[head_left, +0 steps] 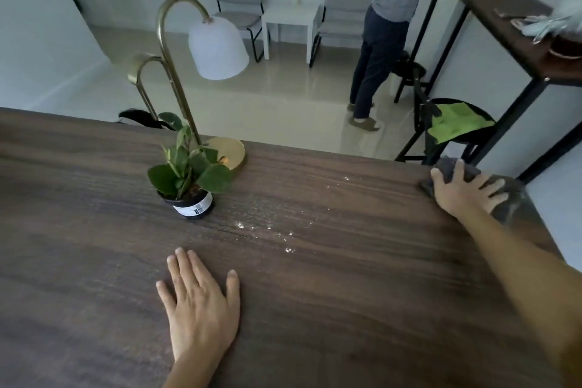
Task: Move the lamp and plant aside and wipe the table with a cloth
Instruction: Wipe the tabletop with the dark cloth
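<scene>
A dark wooden table [346, 293] fills the lower view. On its far edge stands a brass lamp [176, 72] with a white bell shade and a round gold base. Just in front of the base sits a small green plant [189, 179] in a black pot with a white label. White crumbs [267, 227] are scattered right of the pot. My left hand [201, 302] lies flat on the table, fingers apart, holding nothing. My right hand [466, 189] presses on a grey cloth [510, 201] at the table's far right corner.
Beyond the table a person [387, 35] stands on the tiled floor near two grey chairs and a white side table [289, 22]. A stool with a green cloth [456, 120] and a dark shelf unit [504, 9] stand at the right.
</scene>
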The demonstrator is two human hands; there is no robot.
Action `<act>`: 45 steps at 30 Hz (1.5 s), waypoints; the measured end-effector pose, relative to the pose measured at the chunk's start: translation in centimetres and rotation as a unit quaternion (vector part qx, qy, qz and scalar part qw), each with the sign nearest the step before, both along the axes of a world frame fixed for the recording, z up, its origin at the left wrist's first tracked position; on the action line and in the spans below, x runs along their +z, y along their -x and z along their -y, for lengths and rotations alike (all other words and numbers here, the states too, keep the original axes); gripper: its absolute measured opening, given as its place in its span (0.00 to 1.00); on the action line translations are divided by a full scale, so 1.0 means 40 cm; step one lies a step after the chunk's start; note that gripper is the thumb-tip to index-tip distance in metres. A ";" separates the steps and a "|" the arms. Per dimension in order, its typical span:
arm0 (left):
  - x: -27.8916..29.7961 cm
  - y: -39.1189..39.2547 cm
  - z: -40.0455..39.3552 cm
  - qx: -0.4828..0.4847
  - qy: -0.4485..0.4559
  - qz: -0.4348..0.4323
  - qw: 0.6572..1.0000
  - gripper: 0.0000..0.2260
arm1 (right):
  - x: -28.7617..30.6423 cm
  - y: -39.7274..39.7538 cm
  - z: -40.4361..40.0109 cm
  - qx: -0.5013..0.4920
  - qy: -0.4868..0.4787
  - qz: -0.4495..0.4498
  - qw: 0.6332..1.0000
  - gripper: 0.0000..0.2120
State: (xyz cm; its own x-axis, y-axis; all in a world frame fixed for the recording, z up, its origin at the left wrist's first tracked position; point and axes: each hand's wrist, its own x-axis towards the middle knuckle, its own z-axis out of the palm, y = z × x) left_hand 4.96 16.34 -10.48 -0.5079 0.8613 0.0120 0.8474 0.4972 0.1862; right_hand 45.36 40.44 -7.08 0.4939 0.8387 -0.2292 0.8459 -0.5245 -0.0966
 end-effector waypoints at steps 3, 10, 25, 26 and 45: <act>-0.008 0.006 -0.003 -0.001 -0.006 -0.012 1.000 0.38 | -0.023 0.297 -0.103 0.144 -0.020 0.000 0.989 0.39; -0.025 0.016 -0.015 0.002 -0.032 -0.019 0.999 0.38 | -0.022 0.837 -0.163 0.337 -0.053 -0.053 0.939 0.27; -0.021 0.011 -0.018 -0.004 -0.037 -0.015 0.999 0.40 | -0.041 -0.153 -0.050 0.085 -0.054 0.016 0.995 0.27; -0.023 0.011 -0.019 -0.004 -0.038 -0.015 0.999 0.40 | -0.043 -0.176 -0.049 0.067 -0.052 0.017 0.996 0.27; -0.007 0.014 -0.004 -0.021 0.004 -0.037 0.999 0.39 | -0.031 0.749 -0.114 0.445 -0.044 -0.032 0.894 0.25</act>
State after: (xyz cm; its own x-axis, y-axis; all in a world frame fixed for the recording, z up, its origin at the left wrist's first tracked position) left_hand 4.39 16.48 -10.78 -0.4695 0.8819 0.0422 0.8788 0.4621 0.1187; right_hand 15.41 44.99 -8.32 -0.3907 0.9088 -0.1465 0.9152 0.3664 -0.1678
